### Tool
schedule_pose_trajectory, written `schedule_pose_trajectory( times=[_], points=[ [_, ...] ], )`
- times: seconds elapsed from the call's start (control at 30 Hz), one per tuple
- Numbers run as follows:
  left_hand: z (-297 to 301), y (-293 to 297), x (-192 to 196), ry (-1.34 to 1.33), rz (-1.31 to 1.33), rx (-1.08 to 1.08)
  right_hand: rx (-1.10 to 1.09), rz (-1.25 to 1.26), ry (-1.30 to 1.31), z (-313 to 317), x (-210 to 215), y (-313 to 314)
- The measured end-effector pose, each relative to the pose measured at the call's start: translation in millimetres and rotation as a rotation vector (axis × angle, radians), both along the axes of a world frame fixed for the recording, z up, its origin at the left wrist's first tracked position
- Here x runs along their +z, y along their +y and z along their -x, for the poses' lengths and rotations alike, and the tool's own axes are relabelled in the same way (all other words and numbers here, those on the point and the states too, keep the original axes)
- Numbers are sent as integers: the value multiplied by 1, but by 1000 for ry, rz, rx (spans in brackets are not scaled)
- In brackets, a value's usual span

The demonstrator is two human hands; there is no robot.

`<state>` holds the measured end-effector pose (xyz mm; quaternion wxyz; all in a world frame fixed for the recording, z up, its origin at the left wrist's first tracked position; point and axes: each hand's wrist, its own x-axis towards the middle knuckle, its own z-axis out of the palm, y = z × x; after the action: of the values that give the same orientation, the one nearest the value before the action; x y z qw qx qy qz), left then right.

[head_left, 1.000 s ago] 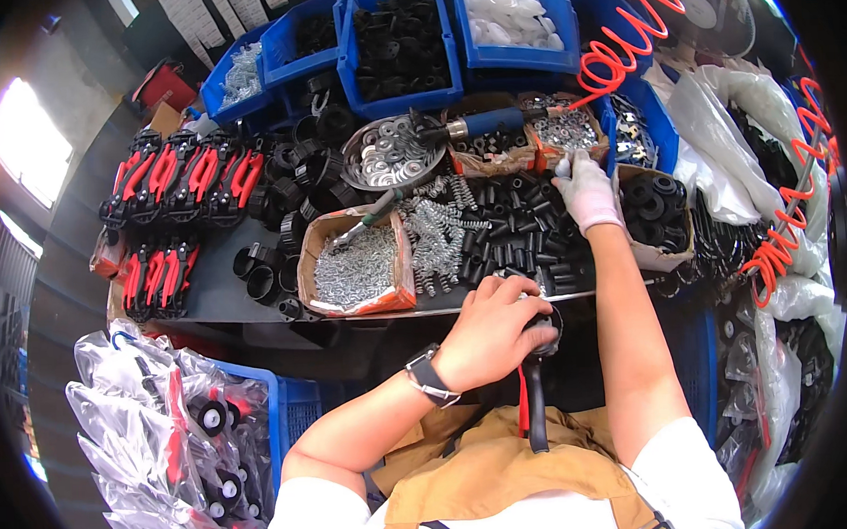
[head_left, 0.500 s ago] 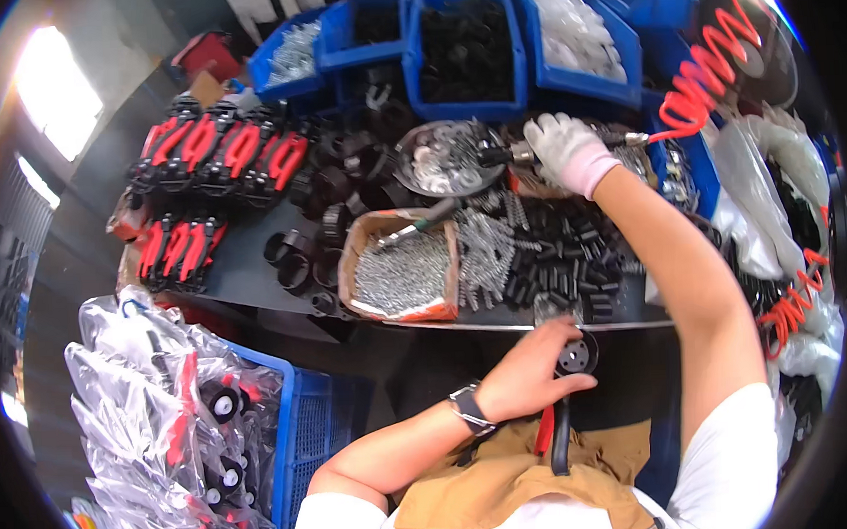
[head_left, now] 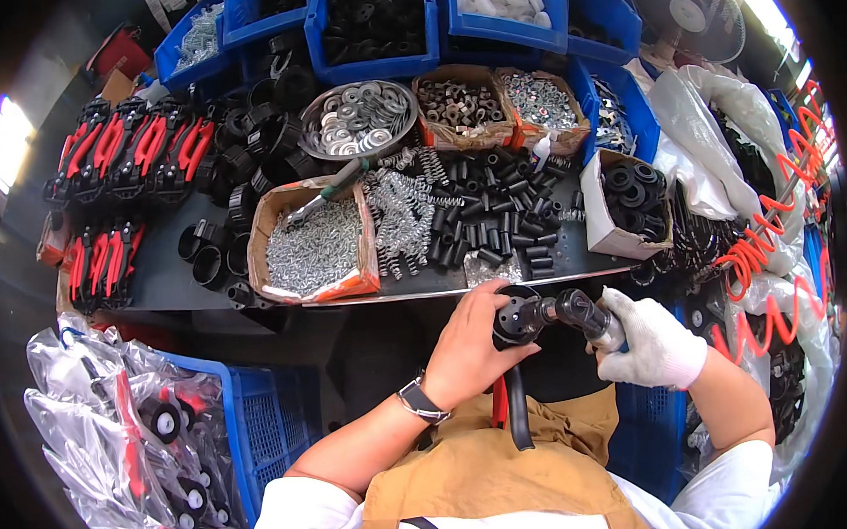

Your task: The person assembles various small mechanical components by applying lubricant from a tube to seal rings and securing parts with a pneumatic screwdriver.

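My bare left hand [head_left: 468, 342], a watch on its wrist, grips a round black part [head_left: 512, 319] with a handle hanging down just below the table's front edge. In a white glove, my right hand [head_left: 652, 342] holds a black and metal pneumatic driver [head_left: 574, 310] whose tip is pressed sideways against the round part. Both hands sit over my lap, in front of a brown apron.
The table [head_left: 163, 283] carries a cardboard box of screws [head_left: 313, 245], springs [head_left: 398, 214], black sleeves [head_left: 496, 211], a bowl of washers [head_left: 361, 117], blue bins [head_left: 378, 24] and red-handled tools [head_left: 135, 144]. A blue crate of bagged items [head_left: 261, 429] stands left; an orange coiled hose [head_left: 768, 243] hangs right.
My right hand came back from the far boxes and now holds the driver against the round part. My left hand kept hold of the part near the table edge.
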<state>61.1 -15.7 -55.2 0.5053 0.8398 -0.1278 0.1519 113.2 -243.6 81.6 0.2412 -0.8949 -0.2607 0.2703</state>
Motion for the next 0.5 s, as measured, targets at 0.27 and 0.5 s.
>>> schedule_pose_trajectory(
  times=[0.27, 0.5],
  points=[
    [0, 0, 0, 62, 57, -23, 284, 219, -185, -22, 8, 18],
    [-5, -26, -30, -299, 333, 96, 144, 268, -128, -16, 13, 39]
  ],
)
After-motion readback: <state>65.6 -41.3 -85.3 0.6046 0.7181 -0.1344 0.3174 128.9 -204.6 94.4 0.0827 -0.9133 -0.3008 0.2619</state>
